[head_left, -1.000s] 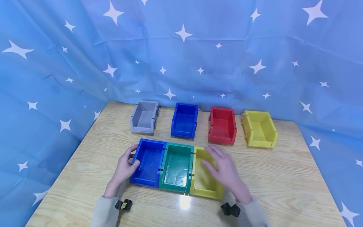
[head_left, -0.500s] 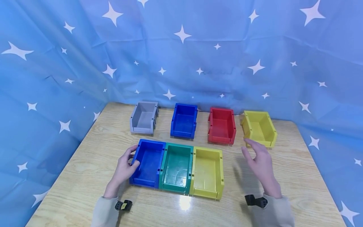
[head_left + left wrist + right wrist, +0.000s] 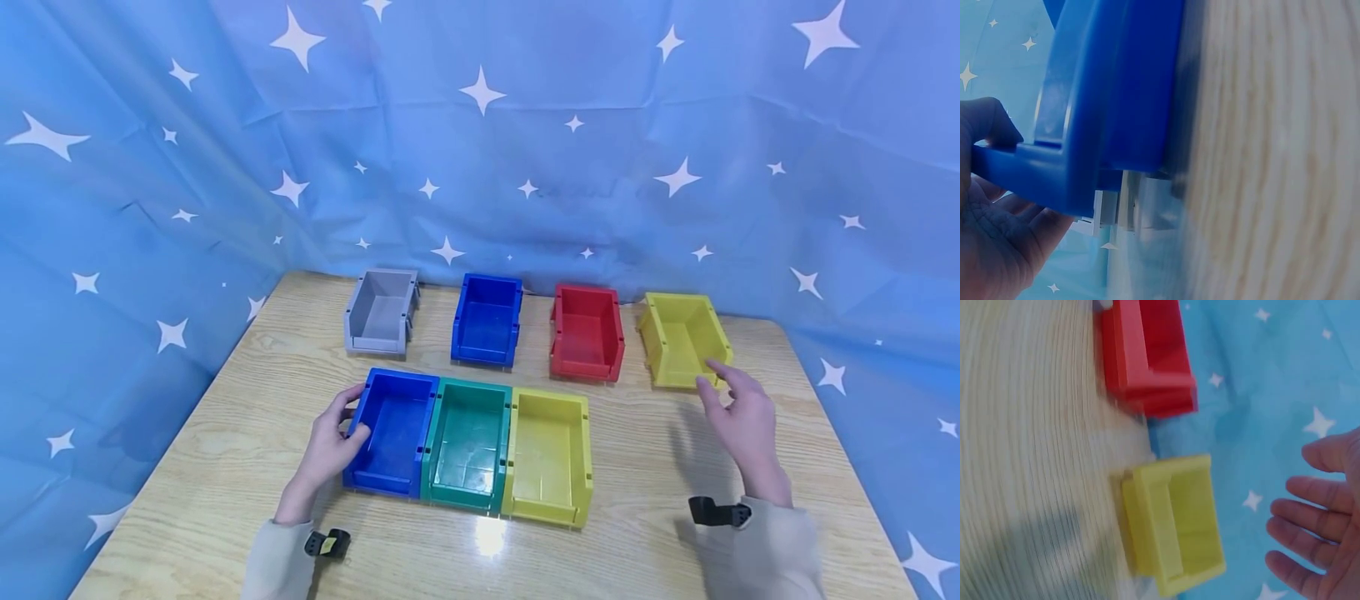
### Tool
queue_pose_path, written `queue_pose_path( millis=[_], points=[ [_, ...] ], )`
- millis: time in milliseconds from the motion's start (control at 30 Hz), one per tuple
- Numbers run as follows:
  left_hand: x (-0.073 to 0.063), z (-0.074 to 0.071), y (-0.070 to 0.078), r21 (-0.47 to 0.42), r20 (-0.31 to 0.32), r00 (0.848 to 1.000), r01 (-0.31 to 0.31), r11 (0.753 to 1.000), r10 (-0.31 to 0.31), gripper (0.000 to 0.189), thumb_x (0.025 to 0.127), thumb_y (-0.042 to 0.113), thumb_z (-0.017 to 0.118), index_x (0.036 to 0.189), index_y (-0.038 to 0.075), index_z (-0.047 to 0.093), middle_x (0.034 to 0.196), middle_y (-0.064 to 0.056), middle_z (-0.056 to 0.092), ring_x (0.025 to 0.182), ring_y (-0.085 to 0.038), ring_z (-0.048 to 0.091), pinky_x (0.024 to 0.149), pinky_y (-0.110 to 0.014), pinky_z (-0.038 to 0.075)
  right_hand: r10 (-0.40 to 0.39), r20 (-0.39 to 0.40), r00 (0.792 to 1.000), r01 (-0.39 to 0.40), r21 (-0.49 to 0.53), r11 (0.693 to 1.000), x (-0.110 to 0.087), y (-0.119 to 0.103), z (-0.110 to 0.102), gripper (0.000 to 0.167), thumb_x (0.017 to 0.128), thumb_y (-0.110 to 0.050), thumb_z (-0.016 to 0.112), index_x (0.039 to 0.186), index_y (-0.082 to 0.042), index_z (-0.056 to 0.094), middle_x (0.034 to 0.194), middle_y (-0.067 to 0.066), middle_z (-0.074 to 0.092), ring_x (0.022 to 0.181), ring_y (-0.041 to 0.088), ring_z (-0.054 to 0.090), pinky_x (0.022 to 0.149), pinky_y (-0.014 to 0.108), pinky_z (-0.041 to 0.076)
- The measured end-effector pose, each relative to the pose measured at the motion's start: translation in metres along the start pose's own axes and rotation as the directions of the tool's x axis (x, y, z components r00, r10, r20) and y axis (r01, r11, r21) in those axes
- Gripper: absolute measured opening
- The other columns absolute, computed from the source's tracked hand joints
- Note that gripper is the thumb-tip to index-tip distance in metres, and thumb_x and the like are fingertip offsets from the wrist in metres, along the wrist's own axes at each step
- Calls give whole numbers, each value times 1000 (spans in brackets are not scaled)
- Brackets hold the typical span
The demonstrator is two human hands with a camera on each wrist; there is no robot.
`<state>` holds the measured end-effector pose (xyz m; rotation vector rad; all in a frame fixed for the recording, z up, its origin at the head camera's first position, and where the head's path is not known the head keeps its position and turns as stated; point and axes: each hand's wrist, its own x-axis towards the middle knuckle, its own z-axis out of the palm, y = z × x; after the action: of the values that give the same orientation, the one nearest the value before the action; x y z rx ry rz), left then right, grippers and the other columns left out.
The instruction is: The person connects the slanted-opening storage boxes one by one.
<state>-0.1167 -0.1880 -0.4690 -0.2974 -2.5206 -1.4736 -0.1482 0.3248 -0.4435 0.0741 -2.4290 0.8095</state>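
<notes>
Three plastic bins stand side by side in the front row: a blue bin [image 3: 392,433], a green bin [image 3: 468,442] and a yellow bin [image 3: 547,454]. With thumb inside and fingers outside, my left hand [image 3: 332,442] grips the left wall of the blue bin, as the left wrist view also shows on the bin wall [image 3: 1029,178]. My right hand [image 3: 746,421] hovers beside the front right corner of the back yellow bin [image 3: 684,342]. In the right wrist view the right hand's fingers [image 3: 1310,519] are spread and hold nothing, apart from that yellow bin [image 3: 1194,519].
Behind the front row stand a grey bin [image 3: 382,308], another blue bin [image 3: 487,321] and a red bin [image 3: 588,333], spaced apart. All rest on a wooden table [image 3: 637,567]. A blue curtain [image 3: 480,167] with white stars hangs behind and at both sides.
My right hand has moved right, from over the front yellow bin to beside the back yellow bin. My left hand and all the bins have stayed in place.
</notes>
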Motion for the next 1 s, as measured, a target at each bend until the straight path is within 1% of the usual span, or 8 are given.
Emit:
queue_pose_path(
  millis=[133,267,400,633,800,867,933,1000],
  points=[
    [0,0,1,11,6,1000,15,1000,-15,54,75,-17,56,128,-14,44,124,-34,50,91,-46,60,66,-38,52,105,26,994,-105,-22,994,7,13,-6,33,87,-5,58,117,9,59,111,32,58,97,44,55,69,18,33],
    [0,0,1,10,10,1000,15,1000,-15,54,76,-17,56,128,-14,44,124,-34,49,92,-46,59,67,-40,52,231,57,971,-229,-30,973,16,23,-9,39,91,-11,54,126,6,54,120,30,55,103,42,55,70,16,33],
    [0,0,-3,2,9,1000,8,1000,-8,54,76,-16,55,129,-14,44,124,-34,49,92,-46,59,67,-42,52,299,107,948,-296,-42,954,24,35,-10,45,94,-16,51,133,5,47,128,31,49,108,44,52,67,13,32],
    [3,5,-34,19,-11,1000,2,1000,-2,56,76,-13,57,130,-7,45,125,-30,51,91,-40,61,66,-42,53,365,150,919,-363,-43,931,37,53,-7,50,95,-20,48,138,5,41,134,29,45,111,46,51,64,12,32],
    [3,5,-43,-2,-9,1000,-27,1000,27,56,75,-11,57,130,-5,47,124,-28,53,90,-37,62,65,-37,53,409,211,888,-412,-31,911,44,63,-2,53,96,-26,44,139,6,38,134,28,46,113,42,48,68,15,34],
    [4,5,-43,-11,-5,999,-36,999,36,56,75,-12,56,130,-5,47,124,-28,53,89,-37,62,64,-34,52,419,217,882,-422,-35,906,46,66,0,53,97,-27,43,138,6,40,131,28,49,110,38,49,69,15,34],
    [4,5,-42,-14,-1,999,-32,999,32,56,75,-12,56,130,-5,47,124,-28,53,89,-36,62,64,-32,51,424,218,879,-427,-38,904,47,69,2,52,97,-28,43,137,6,41,128,28,51,102,25,51,69,15,34],
    [4,5,-40,-7,1,1000,-17,1000,17,56,75,-13,56,130,-5,47,124,-28,53,90,-36,62,65,-31,51,418,206,885,-419,-40,907,49,70,3,51,96,-27,45,135,6,44,125,27,54,93,12,50,69,15,34]
  ],
)
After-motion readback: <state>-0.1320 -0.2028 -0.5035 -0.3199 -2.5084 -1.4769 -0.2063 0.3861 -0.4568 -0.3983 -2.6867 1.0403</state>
